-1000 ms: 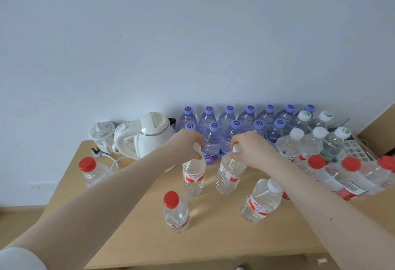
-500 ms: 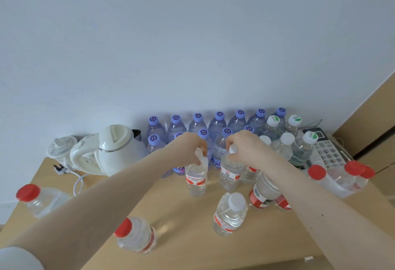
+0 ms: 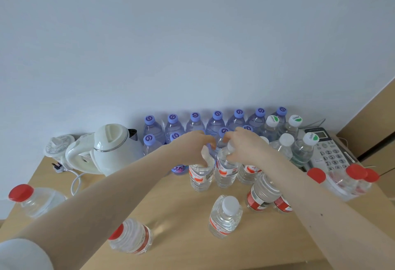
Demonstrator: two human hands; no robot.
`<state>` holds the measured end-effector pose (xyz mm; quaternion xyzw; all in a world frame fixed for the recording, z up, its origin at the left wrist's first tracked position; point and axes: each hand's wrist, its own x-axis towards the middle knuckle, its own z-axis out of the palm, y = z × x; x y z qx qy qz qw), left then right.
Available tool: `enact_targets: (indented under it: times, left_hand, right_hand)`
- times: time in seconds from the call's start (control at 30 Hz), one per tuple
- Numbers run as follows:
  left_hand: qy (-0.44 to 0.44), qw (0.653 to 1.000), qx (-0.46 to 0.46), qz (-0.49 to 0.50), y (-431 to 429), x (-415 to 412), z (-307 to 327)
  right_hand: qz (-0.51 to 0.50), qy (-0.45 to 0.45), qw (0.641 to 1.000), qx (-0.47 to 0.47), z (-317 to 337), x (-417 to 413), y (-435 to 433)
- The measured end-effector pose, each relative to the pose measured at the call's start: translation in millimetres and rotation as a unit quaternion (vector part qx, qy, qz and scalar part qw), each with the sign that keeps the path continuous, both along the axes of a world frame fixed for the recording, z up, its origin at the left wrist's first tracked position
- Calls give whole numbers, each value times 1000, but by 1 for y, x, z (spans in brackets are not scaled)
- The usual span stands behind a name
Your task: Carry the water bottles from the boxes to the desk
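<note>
A pale wall point(image 3: 192, 34) backs a light wooden desk point(image 3: 181, 216). Along the desk's rear edge stand rows of purple-capped bottles point(image 3: 217, 120), with a white kettle point(image 3: 115, 148) towards the back left corner and a telephone point(image 3: 329, 152) at the back right corner.

Against the frame of a second ago, the two bottles you hold stood with a gap between them. They are now upright side by side, touching, closer to the rear rows, and your hands have drawn in until they almost meet.

Your left hand point(image 3: 192, 148) is clenched over the top of the left bottle point(image 3: 201, 177), and its cap is hidden under your fingers. Your right hand point(image 3: 248, 145) grasps the neck of the right bottle point(image 3: 226, 173), whose white cap shows between the fingers. Both bottles rest on the desk, back of centre, directly below the grips. A white-capped bottle point(image 3: 226, 216) stands apart, nearer the front edge.
</note>
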<state>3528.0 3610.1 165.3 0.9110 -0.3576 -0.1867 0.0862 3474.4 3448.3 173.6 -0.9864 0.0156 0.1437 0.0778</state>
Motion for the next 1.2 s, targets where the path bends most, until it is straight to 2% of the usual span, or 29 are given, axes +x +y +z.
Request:
enact_targets:
  times: [0.13,0.27,0.33,0.5,0.57,0.67,0.9,1.1,1.2]
  left_hand:
    - [-58,997,26,38,-3,-3,1]
    - [-67,997,37,1,-5,-2,8]
    - [-71,994,75,-36,-5,-1,12]
    - [-7,986,162,-37,-21,8,15]
    - [-19,989,142,-47,-20,13,6]
    - [-46,994,65,-78,-12,10,0]
    - [-56,998,7,3,-19,6,-5]
    - [-74,997,11,-10,-32,7,-3]
    - [-86,995,47,-14,-38,9,-2]
  right_hand:
    - [-28,6,999,-18,3,5,4]
    - [-18,2,1000,1,9,2,3]
    - [0,9,1000,5,14,-1,2]
    - [24,10,1000,17,18,-1,0]
    - [28,14,999,9,18,0,0]
    - [18,20,1000,4,20,0,-2]
    - [3,5,1000,21,20,-3,-11]
    - [4,15,1000,17,21,1,-13]
    - [2,19,1000,16,20,4,-14]
